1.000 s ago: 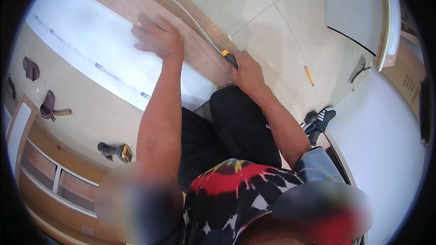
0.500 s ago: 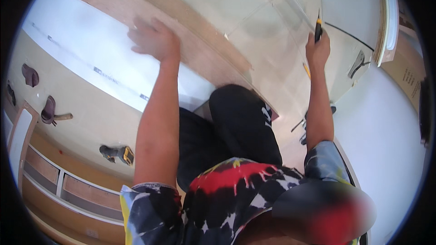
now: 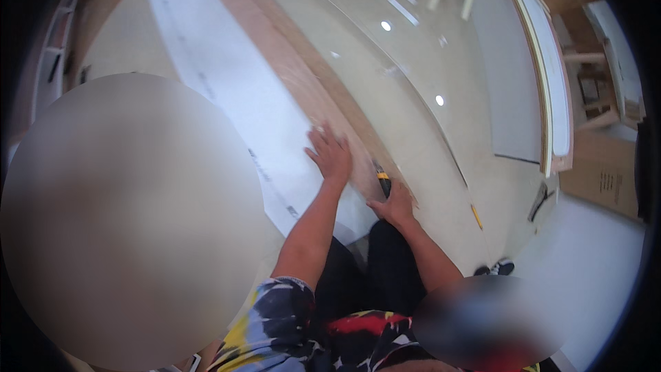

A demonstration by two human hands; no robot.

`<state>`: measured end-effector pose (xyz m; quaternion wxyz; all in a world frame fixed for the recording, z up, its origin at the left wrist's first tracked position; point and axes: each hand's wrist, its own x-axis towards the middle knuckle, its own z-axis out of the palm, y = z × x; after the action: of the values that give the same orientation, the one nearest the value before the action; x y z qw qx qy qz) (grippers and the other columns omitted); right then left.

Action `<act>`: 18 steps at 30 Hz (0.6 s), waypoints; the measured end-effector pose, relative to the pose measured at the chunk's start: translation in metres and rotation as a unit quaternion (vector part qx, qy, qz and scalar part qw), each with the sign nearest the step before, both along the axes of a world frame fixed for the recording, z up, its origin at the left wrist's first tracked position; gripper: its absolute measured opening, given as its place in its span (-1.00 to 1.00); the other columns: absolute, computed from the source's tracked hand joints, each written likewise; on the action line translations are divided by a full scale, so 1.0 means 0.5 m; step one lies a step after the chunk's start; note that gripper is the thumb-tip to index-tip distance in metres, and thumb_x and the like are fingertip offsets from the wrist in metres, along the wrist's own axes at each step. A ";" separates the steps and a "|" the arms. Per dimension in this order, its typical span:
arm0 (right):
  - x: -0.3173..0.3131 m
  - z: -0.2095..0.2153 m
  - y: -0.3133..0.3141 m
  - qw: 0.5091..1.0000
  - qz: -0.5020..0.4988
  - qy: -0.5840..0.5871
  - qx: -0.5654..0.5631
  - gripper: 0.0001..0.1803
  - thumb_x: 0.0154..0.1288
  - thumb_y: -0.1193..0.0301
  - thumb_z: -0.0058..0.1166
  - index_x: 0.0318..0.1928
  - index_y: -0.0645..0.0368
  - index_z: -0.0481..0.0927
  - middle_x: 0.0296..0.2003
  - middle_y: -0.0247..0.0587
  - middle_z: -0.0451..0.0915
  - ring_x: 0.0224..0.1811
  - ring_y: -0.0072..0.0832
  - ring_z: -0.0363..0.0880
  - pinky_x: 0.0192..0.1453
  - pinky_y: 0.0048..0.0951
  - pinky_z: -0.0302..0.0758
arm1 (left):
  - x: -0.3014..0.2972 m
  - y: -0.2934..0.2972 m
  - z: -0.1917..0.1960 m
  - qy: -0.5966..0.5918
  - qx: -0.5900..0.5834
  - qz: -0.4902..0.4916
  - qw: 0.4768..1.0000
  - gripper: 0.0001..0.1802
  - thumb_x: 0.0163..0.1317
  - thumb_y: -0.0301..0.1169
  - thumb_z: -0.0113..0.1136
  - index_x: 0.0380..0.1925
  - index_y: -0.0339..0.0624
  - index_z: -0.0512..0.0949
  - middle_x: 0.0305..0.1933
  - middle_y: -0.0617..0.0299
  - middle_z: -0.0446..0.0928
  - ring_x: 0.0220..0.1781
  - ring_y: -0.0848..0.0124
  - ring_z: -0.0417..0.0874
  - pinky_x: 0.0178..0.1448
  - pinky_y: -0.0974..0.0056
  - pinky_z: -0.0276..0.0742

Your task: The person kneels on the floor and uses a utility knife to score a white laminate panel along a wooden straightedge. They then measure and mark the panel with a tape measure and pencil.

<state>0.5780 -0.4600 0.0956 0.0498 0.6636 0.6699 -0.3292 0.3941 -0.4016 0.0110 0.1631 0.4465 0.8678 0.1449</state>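
My left hand [image 3: 332,155] lies with fingers spread on a long reddish-brown wooden board [image 3: 292,79], close to where it meets a white sheet [image 3: 213,89]. Just to the right and nearer to me, my right hand [image 3: 394,208] is closed around a black and yellow utility knife [image 3: 383,180], which points away from me over the board. Whether its blade touches the wood is too blurred to tell. My knees in black trousers are at the near end of the board.
A yellow pencil [image 3: 476,217] lies on the glossy floor to the right, with a dark tool [image 3: 540,201] beyond it. Light panels [image 3: 513,69] and a cardboard box [image 3: 597,172] stand at the right. A dark shoe [image 3: 505,266] shows near the lower right. A large blurred patch hides the left side.
My right hand has come from the far right, above the floor, to the board with the knife. The view has turned, and my left hand now rests beside the right.
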 end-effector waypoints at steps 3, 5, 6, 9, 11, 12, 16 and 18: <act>-0.031 0.005 0.004 0.998 0.020 -0.051 0.007 0.07 -0.20 0.01 0.55 0.30 0.25 0.34 0.19 0.14 0.40 0.27 0.06 0.36 0.28 0.00 0.39 | -0.104 -0.081 0.037 -0.105 -0.018 -0.117 0.987 -0.15 0.35 -0.08 0.10 0.52 -0.16 0.02 0.60 -0.08 -0.04 0.62 -0.13 -0.08 0.49 -0.42 -0.08; -0.046 0.015 0.003 0.996 0.009 -0.084 0.009 0.12 -0.23 0.01 0.58 0.31 0.26 0.32 0.21 0.10 0.32 0.30 0.07 0.28 0.28 -0.01 0.41 | -0.164 -0.166 0.058 -0.094 -0.048 -0.137 0.985 -0.10 0.32 -0.06 0.14 0.53 -0.14 -0.02 0.62 -0.03 -0.08 0.63 -0.11 -0.11 0.50 -0.42 -0.08; -0.055 0.014 -0.008 0.994 0.032 -0.098 0.026 0.12 -0.23 0.02 0.57 0.31 0.26 0.31 0.20 0.10 0.33 0.28 0.06 0.31 0.26 0.00 0.43 | -0.190 -0.227 0.056 -0.076 -0.076 -0.139 0.985 -0.07 0.31 -0.05 0.17 0.53 -0.13 -0.04 0.63 -0.01 -0.10 0.64 -0.09 -0.13 0.50 -0.41 -0.09; -0.056 -0.010 -0.023 0.989 0.085 -0.105 0.061 0.09 -0.23 0.05 0.55 0.30 0.28 0.30 0.16 0.11 0.34 0.22 0.04 0.36 0.22 0.00 0.48 | -0.228 -0.371 0.067 -0.061 -0.158 -0.139 0.976 0.02 0.26 -0.01 0.24 0.55 -0.10 -0.09 0.65 0.04 -0.21 0.66 -0.05 -0.22 0.52 -0.41 -0.13; -0.009 -0.036 -0.008 0.991 0.106 -0.059 0.059 0.03 -0.20 0.07 0.52 0.25 0.29 0.32 0.14 0.11 0.36 0.20 0.04 0.39 0.18 -0.01 0.51 | -0.221 -0.447 0.094 -0.080 -0.217 -0.124 0.965 0.06 0.23 0.00 0.29 0.55 -0.08 -0.09 0.67 0.08 -0.26 0.67 -0.03 -0.27 0.54 -0.41 -0.18; 0.005 -0.029 -0.010 0.990 0.098 -0.070 0.071 0.02 -0.19 0.06 0.51 0.24 0.30 0.32 0.12 0.11 0.37 0.18 0.04 0.40 0.18 -0.02 0.51 | -0.222 -0.478 0.102 -0.084 -0.224 -0.116 0.964 0.08 0.20 0.01 0.31 0.56 -0.07 -0.10 0.67 0.09 -0.27 0.67 -0.02 -0.28 0.53 -0.41 -0.16; 0.081 0.034 0.052 0.984 0.098 -0.105 0.107 -0.02 -0.17 0.03 0.46 0.22 0.28 0.35 0.05 0.09 0.43 0.10 0.01 0.47 0.13 -0.05 0.54 | -0.238 -0.509 0.085 -0.055 -0.212 -0.097 0.971 0.17 0.11 0.03 0.40 0.56 -0.08 -0.11 0.67 0.08 -0.30 0.66 -0.06 -0.27 0.46 -0.47 -0.03; 0.140 0.078 0.052 0.984 0.107 -0.107 0.092 -0.09 -0.18 0.04 0.46 0.16 0.21 0.39 0.04 0.05 0.44 0.10 0.01 0.47 0.13 -0.04 0.53 | -0.245 -0.515 0.070 -0.042 -0.208 -0.095 0.973 0.21 0.07 0.02 0.44 0.56 -0.09 -0.12 0.67 0.05 -0.30 0.66 -0.08 -0.25 0.42 -0.49 0.06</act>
<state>0.6481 -0.4341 0.1344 0.0945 0.6209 0.7556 -0.1860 0.2717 -0.6592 0.0462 0.3016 0.4766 0.8250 -0.0368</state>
